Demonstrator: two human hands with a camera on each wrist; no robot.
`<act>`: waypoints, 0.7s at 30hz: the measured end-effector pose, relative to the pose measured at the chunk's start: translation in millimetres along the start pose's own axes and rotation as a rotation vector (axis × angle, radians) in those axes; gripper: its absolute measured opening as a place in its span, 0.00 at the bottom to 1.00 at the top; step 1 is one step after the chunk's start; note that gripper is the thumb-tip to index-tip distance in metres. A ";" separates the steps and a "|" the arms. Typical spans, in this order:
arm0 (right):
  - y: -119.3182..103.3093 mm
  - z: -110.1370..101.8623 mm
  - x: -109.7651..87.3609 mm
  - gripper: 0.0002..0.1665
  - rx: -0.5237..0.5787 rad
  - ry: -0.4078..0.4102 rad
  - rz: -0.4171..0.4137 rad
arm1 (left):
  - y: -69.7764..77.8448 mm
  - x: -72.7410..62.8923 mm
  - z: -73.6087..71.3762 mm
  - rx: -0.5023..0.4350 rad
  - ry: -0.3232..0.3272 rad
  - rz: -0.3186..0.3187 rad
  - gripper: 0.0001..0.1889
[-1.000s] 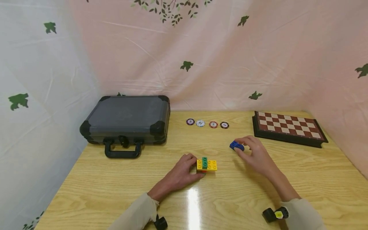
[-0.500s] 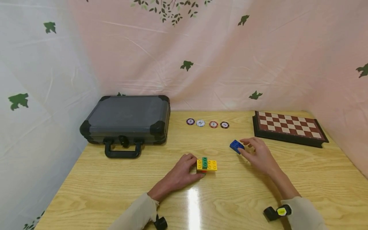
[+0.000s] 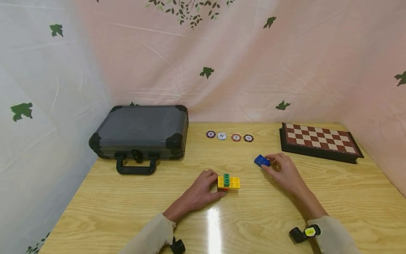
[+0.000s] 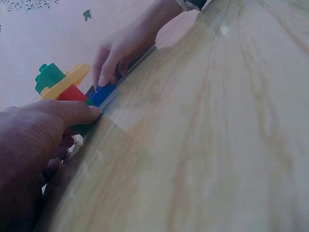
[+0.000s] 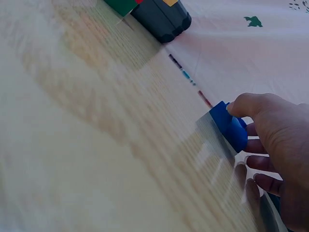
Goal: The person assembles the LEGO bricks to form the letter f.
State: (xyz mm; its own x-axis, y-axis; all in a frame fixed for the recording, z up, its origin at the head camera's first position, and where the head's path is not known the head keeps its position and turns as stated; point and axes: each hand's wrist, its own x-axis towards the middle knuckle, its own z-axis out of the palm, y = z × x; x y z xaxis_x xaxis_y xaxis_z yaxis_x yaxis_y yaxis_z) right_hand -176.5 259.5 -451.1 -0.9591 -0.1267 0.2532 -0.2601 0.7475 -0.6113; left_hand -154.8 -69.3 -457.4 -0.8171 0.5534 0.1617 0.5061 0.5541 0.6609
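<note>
Near the table's middle my left hand grips the low part of a small stack of toy building bricks. A long yellow brick lies across the stack with a green brick on top. In the left wrist view a red brick shows beneath the yellow one, and the thumb lies along the green base. Farther right, my right hand pinches a blue toy brick at its right end between thumb and fingers. The blue brick is down at the tabletop, apart from the stack.
A grey case with a black handle stands at the back left. Several poker chips, including a red chip, lie in a row at the back. A chessboard box sits at the back right. Cloth hangs behind the table.
The blue brick has turned and come slightly toward me, its studded top now showing more. My right hand has shifted a little right and down. The left hand and stack have stayed put.
</note>
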 end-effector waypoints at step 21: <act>-0.1 4.5 -0.7 0.26 -0.043 0.006 0.018 | 0.2 -0.5 -0.4 0.012 0.005 0.017 0.12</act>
State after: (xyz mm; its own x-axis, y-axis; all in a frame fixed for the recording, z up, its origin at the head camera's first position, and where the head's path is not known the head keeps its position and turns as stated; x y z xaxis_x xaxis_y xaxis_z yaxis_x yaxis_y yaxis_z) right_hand -176.2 256.6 -454.5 -0.9629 -0.1085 0.2471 -0.2372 0.7771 -0.5830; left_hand -154.4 -69.7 -457.1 -0.8095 0.5598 0.1770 0.5236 0.5519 0.6490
